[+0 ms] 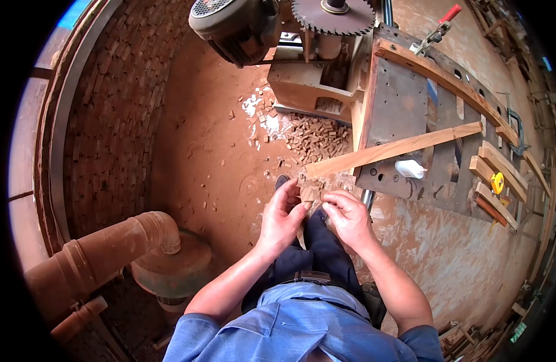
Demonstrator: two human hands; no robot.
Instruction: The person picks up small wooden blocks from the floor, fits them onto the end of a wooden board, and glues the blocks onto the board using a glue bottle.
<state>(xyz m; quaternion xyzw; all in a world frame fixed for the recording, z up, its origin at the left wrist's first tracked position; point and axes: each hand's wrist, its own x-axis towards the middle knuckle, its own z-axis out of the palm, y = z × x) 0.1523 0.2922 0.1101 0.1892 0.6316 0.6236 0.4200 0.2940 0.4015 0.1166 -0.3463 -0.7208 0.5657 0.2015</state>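
In front of my waist, my left hand (282, 214) has its thumb and fingers curled around a small wooden block (308, 194). My right hand (348, 218) is closed in a pinch just to the right of that block; what its fingertips hold, if anything, is too small to make out. Just beyond both hands, a long wooden board (398, 148) lies slantwise across the metal saw table (398, 96), its near-left end jutting past the edge. A white plastic object (410, 169) rests on the table beside the board.
A toothed circular saw blade (333, 17) and a motor (234, 24) stand at the top. Small wood offcuts (317, 137) are heaped on the dusty floor. A yellow tape measure (498, 182) lies among wood strips (503, 169). A duct (109, 244) runs along the left.
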